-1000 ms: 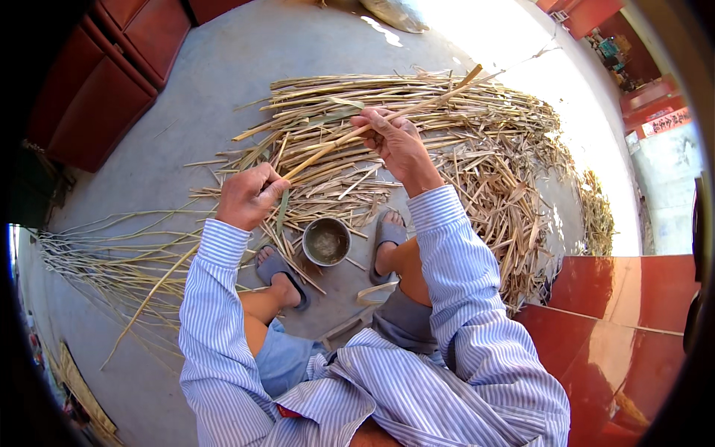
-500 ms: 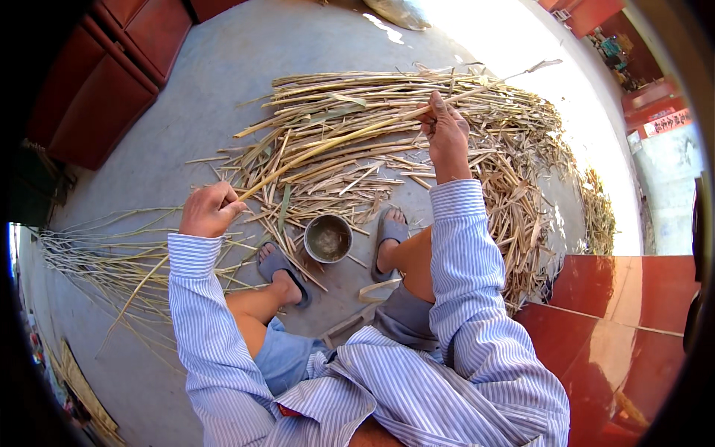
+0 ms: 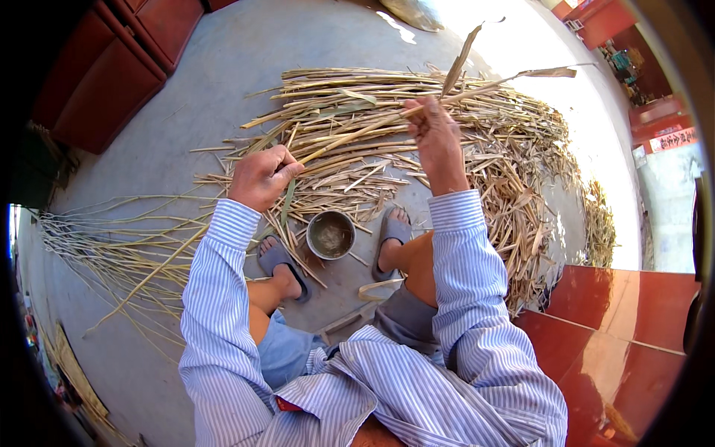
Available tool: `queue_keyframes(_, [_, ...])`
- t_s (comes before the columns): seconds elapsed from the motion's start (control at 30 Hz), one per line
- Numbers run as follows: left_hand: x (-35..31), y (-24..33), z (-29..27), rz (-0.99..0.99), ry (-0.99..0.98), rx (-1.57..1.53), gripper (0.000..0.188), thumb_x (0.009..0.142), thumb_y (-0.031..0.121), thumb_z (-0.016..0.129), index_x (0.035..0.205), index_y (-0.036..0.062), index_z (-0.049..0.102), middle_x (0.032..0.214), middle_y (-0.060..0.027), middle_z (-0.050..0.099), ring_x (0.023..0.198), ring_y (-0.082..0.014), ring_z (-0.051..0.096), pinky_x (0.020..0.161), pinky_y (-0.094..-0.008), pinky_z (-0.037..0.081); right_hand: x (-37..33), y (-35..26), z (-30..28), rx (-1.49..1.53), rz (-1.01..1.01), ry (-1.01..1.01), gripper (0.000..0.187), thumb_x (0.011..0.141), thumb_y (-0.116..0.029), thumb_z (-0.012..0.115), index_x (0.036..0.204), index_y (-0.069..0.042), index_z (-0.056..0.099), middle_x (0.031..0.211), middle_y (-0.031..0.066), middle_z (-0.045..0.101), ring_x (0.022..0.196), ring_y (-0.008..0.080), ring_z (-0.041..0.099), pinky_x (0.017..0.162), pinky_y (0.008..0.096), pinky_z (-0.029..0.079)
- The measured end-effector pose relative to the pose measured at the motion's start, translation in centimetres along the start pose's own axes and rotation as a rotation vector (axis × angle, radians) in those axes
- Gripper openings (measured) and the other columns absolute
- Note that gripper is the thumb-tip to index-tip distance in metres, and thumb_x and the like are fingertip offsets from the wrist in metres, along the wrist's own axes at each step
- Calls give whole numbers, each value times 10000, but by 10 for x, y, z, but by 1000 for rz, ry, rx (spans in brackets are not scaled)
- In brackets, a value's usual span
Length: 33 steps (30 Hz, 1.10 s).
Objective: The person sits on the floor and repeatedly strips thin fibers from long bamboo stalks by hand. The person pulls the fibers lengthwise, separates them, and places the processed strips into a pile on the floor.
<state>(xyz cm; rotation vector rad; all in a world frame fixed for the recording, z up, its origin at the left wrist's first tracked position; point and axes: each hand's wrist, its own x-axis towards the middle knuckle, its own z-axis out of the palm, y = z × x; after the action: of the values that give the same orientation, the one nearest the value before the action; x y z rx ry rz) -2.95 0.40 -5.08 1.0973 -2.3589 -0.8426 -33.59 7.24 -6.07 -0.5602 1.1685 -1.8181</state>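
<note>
A long dry reed stalk (image 3: 350, 138) runs slantwise between my hands, rising to the right over the pile. My left hand (image 3: 262, 177) is closed round its lower part, and the thinner tail of the stalk trails down toward the left. Near the other end my right hand (image 3: 436, 141) pinches the stalk between thumb and fingers. Beyond that hand a dry leaf (image 3: 462, 61) sticks up from the stalk, and a withered leafy tip (image 3: 547, 72) points right. Behind both hands lies a thick heap of cut stalks (image 3: 335, 93) on the floor.
A metal bowl (image 3: 331, 253) with murky liquid stands between my sandalled feet. Thin branching stems (image 3: 119, 238) spread at left. Dry leaf scraps (image 3: 514, 216) are heaped at right. Red cabinets (image 3: 112, 74) stand far left; a glossy red surface (image 3: 611, 320) is at near right.
My left hand has moved right and away from me along the stalk, closer to my right hand. A leaf now stands up from the stalk by my right hand, which has shifted slightly left.
</note>
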Motion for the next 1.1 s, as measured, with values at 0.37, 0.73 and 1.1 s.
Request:
queue_keyframes(0.37, [9, 16, 15, 45, 100, 5, 219, 804, 252, 740, 783, 53, 650, 681, -120, 641, 619, -277, 617, 567, -380, 460, -30, 31, 47, -186, 26, -31, 240, 909, -254, 690, 938, -26, 623, 839, 70, 704, 707, 118, 669, 611, 209, 513])
queue_keyframes(0.73, [-15, -10, -18, 34, -14, 311, 213, 768, 258, 737, 735, 88, 611, 657, -93, 630, 644, -321, 598, 643, -428, 443, 13, -8, -26, -86, -100, 269, 255, 880, -287, 727, 894, -52, 628, 755, 31, 672, 640, 99, 639, 542, 189, 471])
queue_keyframes(1.1, [15, 8, 11, 110, 85, 45, 179, 796, 208, 739, 802, 44, 668, 676, -116, 648, 592, -260, 611, 544, -372, 449, 12, -19, -31, -46, -143, 321, 205, 900, -253, 703, 925, -63, 630, 741, 15, 635, 623, 104, 603, 528, 188, 469])
